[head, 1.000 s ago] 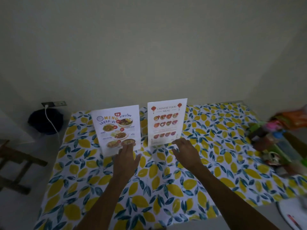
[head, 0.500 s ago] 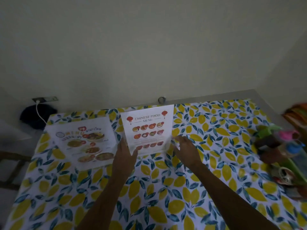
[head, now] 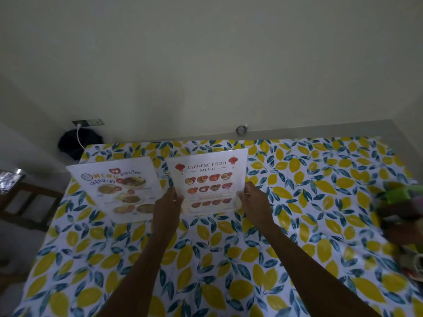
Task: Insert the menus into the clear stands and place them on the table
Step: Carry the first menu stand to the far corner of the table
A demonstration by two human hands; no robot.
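step: placing/squaring stands | your left hand (head: 168, 203) and right hand (head: 253, 200) pinch the Chinese food menu stand (head: 207, 181) by its side edges, upright mid-table on the lemon tablecloth (head: 297, 225) | Thai menu stand (head: 119, 188) just left, free | next: square it, release gently.

Both hands (head: 168, 203) now grip Chinese menu (head: 207, 181)
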